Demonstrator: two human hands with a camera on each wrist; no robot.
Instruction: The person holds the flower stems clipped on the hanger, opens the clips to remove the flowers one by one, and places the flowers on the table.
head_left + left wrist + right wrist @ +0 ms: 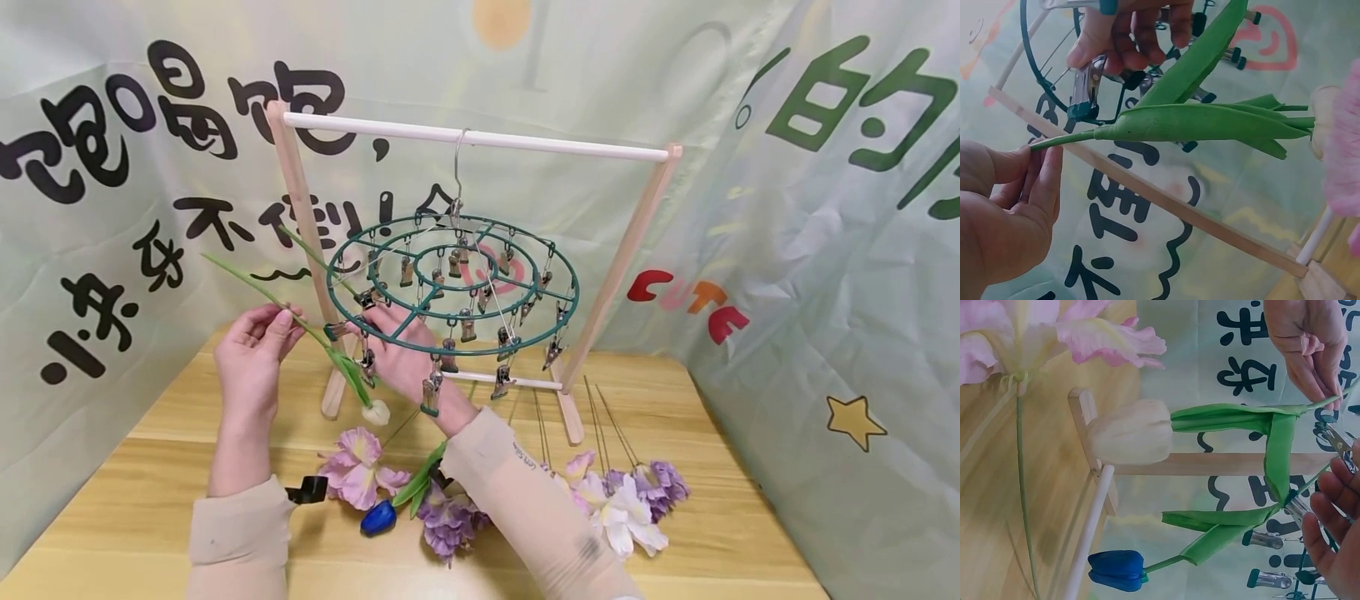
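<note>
My left hand (253,358) pinches the green stem of a white artificial tulip (375,413) between thumb and fingertips. The tulip's head points down in the head view, its leaves (1210,122) just below the hanger's left rim. My right hand (405,350) reaches under the round green clip hanger (450,350), thumb and fingers on a metal clip (1088,87) close to that stem. Beside it, a blue tulip (1116,570) hangs head down, its stem at another clip (1297,509). My right hand hides that flower in the head view.
The hanger hooks on the white bar (525,143) of a wooden stand. On the table (247,408) lie a pink flower (360,471), another blue tulip (378,518), purple flowers (450,521) and a white flower (628,517). Printed cloth walls (795,275) enclose the table.
</note>
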